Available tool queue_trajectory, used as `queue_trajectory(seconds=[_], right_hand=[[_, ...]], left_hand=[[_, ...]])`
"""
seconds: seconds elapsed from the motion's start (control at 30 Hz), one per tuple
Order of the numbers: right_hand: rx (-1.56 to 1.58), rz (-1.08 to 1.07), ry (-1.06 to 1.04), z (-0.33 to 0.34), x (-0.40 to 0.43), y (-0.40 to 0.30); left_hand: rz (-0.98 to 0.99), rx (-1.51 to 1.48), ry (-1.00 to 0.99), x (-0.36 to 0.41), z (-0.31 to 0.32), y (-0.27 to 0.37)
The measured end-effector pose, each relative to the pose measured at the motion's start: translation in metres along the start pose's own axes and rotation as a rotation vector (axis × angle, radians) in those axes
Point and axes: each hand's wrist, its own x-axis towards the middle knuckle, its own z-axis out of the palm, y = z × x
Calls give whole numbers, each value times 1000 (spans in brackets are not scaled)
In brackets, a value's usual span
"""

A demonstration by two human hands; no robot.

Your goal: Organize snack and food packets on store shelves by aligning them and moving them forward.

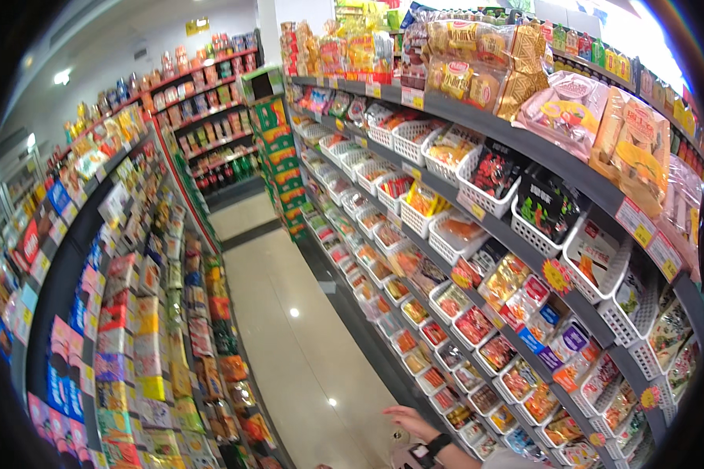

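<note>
Low in the head view, my right hand reaches out over the aisle floor from the bottom edge, a black band on its wrist. Its fingers point left, slightly apart, with nothing seen in them. Nearest to it on the right are the lowest rows of packaged snacks in white trays. Below the hand is part of a pale pink item with dark letters, partly cut off. A tiny skin-coloured patch at the bottom edge may be my left hand; the rest of it is out of view.
Tiled aisle floor runs between packed shelves. On the right, white plastic baskets hold packets below bagged bread. Boxed and bagged goods fill the left shelf. Stacked green cartons and a red-edged shelf stand at the far end.
</note>
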Motion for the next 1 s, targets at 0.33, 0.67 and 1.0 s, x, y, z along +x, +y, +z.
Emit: queue_trajectory(seconds=[0.33,0.67,1.0], right_hand=[[274,194,337,-103,87,-51],[432,-100,183,-56,281,-144],[144,-400,1180,-120,379,-229]], left_hand=[[81,-197,265,-20,-45,106],[253,-334,348,-49,-105,339],[622,-482,234,10,-190,561]])
